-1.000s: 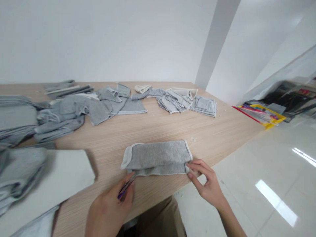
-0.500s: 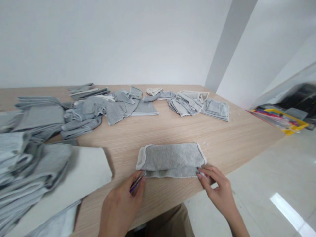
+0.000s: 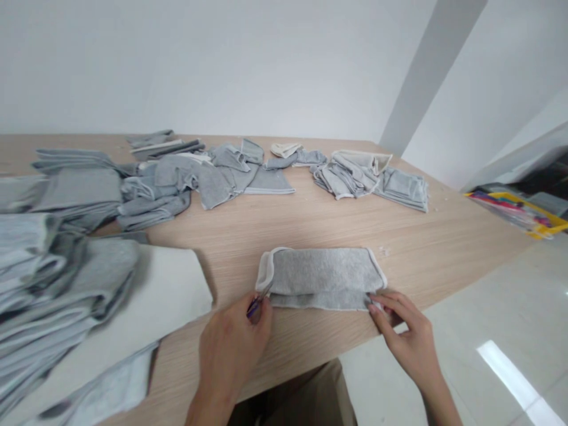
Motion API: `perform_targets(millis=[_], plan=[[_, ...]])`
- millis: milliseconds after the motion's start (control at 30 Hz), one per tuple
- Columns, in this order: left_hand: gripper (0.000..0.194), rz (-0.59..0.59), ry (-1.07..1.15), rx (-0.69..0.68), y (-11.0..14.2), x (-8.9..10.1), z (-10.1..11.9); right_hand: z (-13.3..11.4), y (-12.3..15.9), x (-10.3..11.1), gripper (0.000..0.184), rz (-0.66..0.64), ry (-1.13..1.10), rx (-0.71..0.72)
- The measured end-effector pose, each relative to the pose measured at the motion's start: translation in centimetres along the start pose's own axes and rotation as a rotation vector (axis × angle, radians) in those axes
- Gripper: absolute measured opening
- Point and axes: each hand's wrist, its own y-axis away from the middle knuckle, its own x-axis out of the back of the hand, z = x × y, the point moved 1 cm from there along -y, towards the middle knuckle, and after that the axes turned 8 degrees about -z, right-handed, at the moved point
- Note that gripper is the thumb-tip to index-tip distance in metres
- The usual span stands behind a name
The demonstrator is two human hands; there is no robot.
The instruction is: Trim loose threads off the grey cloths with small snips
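Note:
A folded grey cloth piece [image 3: 326,272] with pale bound edges lies flat near the table's front edge. My left hand [image 3: 235,337] is closed around small thread snips [image 3: 255,306] with a purple-blue handle. Their metal tip points up and right, over the cloth's lower left corner, where the fingertips also rest. At the opposite lower corner, my right hand [image 3: 406,328] pinches the cloth's edge between thumb and fingers. The cloth's upper layer is folded back, so a strip of the lower layer shows along the near side.
Stacked grey cloth pieces [image 3: 89,278] lie on a white sheet [image 3: 177,278] at the left. More grey pieces [image 3: 177,183] spread along the table's back, with a folded pile [image 3: 402,188] at the back right. A yellow tray [image 3: 550,222] stands beyond the table's right edge.
The view has shifted, so the scene sits a little higher and further right. The snips' tip now reaches up over the cloth's left edge. My right hand keeps its pinch on the corner.

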Motion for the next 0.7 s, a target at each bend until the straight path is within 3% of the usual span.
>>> perform_targets(millis=[100,167,233,333,433,567,700], plan=[[0.027,-0.007,0.196,0.028,-0.3,0.3,-0.5,-1.4,0.1,0.0,0.013,0.108,0.007,-0.018],[0.029,-0.034,0.372,0.051,-0.5,0.5,-1.1,-3.4,0.2,-0.4,0.013,0.236,0.035,-0.013],[0.032,-0.065,0.528,0.079,-0.6,0.6,-1.7,-6.1,0.0,-1.3,0.015,0.255,0.04,0.028],[0.034,-0.086,0.666,0.111,-0.7,0.5,-2.4,-10.1,-1.4,-3.7,0.02,0.045,-0.052,0.167],[0.033,-0.097,0.734,0.101,-0.8,0.3,-2.8,-12.5,-4.1,-6.5,0.021,-0.17,-0.122,0.305],[0.031,-0.115,0.792,0.044,-1.0,0.0,-3.1,-13.1,-7.6,-9.4,0.023,-0.396,-0.091,0.412],[0.027,-0.112,0.854,0.039,-1.0,0.0,-3.3,-12.8,-8.9,-10.3,0.027,-0.488,-0.174,0.428]])
